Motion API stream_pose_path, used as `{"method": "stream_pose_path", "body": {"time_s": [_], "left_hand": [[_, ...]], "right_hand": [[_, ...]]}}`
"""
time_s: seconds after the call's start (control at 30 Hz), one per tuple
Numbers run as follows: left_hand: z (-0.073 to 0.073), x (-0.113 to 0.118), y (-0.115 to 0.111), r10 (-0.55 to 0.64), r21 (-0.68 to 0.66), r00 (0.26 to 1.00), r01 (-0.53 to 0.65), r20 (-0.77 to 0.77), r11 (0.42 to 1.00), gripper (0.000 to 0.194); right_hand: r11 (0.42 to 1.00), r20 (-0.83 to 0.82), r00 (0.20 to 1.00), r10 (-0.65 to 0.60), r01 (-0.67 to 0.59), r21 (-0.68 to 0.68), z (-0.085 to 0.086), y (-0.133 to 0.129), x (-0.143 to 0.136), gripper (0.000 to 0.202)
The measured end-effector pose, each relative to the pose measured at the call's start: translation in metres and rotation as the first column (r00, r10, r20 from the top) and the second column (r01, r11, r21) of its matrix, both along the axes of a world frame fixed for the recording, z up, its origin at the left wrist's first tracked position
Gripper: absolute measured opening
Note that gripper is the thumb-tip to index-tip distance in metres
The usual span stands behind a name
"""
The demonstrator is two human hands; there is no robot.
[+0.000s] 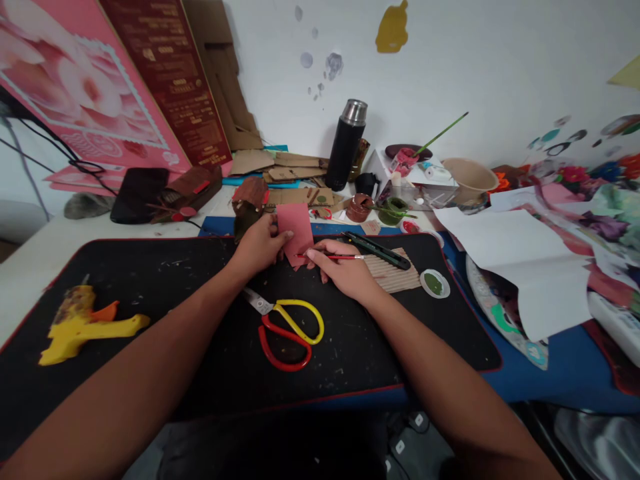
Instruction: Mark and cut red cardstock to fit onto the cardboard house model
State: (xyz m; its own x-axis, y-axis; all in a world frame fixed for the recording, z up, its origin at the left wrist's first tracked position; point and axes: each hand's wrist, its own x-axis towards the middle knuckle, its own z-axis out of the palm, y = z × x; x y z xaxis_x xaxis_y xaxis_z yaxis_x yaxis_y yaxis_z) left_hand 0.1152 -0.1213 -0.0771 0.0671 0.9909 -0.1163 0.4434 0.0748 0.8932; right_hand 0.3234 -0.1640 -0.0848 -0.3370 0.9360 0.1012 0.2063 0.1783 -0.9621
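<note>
My left hand [261,248] is closed on the side of a small pinkish-red piece of paper [296,230], thumb lying across its front. A thin red paintbrush [340,257] is pinched in my right hand [347,272], one end reaching over the paper's lower part. Just below the hands lie scissors [285,328] with one yellow and one red handle loop. Right of my right hand are a dark green utility knife [377,250], a corrugated cardboard piece [393,273] and a small white lid of green paint [435,284].
A yellow glue gun [87,325] rests on the left of the black mat [350,363]. Behind stand a black thermos [345,147], paint jars [393,210] and cardboard scraps [295,167]. White paper [520,253] and craft flowers [575,175] crowd the right.
</note>
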Motion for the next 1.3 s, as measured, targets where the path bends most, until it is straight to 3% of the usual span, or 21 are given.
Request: {"method": "stream_pose_path", "body": {"time_s": [1.3], "left_hand": [[0.0041, 0.0031, -0.0012, 0.001, -0.006, 1.0, -0.001, 0.007, 1.0, 0.023]], "right_hand": [[1.0, -0.071, 0.997, -0.019, 0.018, -0.012, -0.0039, 0.0026, -0.0024, 0.027]]}}
